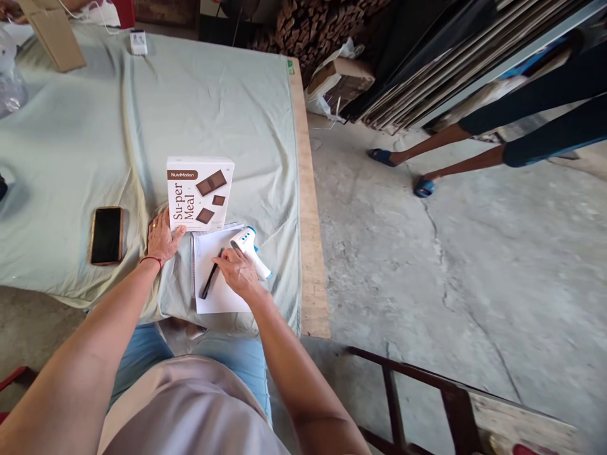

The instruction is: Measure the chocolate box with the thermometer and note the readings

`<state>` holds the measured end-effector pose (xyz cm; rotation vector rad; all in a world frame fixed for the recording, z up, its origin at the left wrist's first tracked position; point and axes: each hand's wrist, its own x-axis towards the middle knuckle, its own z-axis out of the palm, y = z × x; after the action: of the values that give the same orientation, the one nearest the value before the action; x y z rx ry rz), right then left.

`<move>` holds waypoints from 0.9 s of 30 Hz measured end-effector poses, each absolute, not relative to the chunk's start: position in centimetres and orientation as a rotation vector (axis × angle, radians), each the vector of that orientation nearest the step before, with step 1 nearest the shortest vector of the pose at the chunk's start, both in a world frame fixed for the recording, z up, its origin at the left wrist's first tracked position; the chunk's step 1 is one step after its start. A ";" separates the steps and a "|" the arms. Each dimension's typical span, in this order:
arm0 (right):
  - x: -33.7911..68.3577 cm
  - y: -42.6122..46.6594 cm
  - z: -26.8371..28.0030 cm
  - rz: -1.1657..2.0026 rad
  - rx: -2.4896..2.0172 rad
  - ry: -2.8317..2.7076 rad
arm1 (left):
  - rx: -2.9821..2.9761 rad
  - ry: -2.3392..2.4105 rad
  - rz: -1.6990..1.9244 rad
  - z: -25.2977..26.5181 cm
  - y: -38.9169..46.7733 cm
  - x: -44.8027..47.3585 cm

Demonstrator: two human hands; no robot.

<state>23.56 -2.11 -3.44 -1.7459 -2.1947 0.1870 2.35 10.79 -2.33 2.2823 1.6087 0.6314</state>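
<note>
My left hand (164,237) grips the lower left corner of a white box (202,196) printed "Su-per Meal" with pictures of brown bars, fingers behind its edge and thumb at the front. Over a notepad of white paper (220,303), my right hand (237,272) has its fingers curled and pinched on the upper end of a black pen (208,281), which slants across the page. A white handheld infrared thermometer (260,268) with blue buttons lies just beyond that hand, partly covered by it.
A smartphone (107,236) lies left of my left hand on the cloth-covered table (227,101). Farther back are a small white box (138,43) and a cardboard piece (54,35). Another person's legs (478,136) are at right; a dark frame (417,376) stands lower right.
</note>
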 end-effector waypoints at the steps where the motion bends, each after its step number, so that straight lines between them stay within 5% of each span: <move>1: 23.9 -2.2 -3.4 0.203 -1.699 -2.216 | 2.281 1.606 0.640 -2.4 10.8 2.4; 14: 17.7 -2.4 -3.8 0.644 -1.603 -1.160 | 2.279 1.617 0.604 -2.8 10.7 2.5; 27: 17.1 -2.3 -5.1 0.620 -1.651 -1.205 | 2.254 1.595 0.622 -2.8 10.5 2.7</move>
<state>17.11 -2.30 -5.11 -1.6507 -1.2053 0.6199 2.72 10.55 -2.81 2.2542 1.5946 0.6223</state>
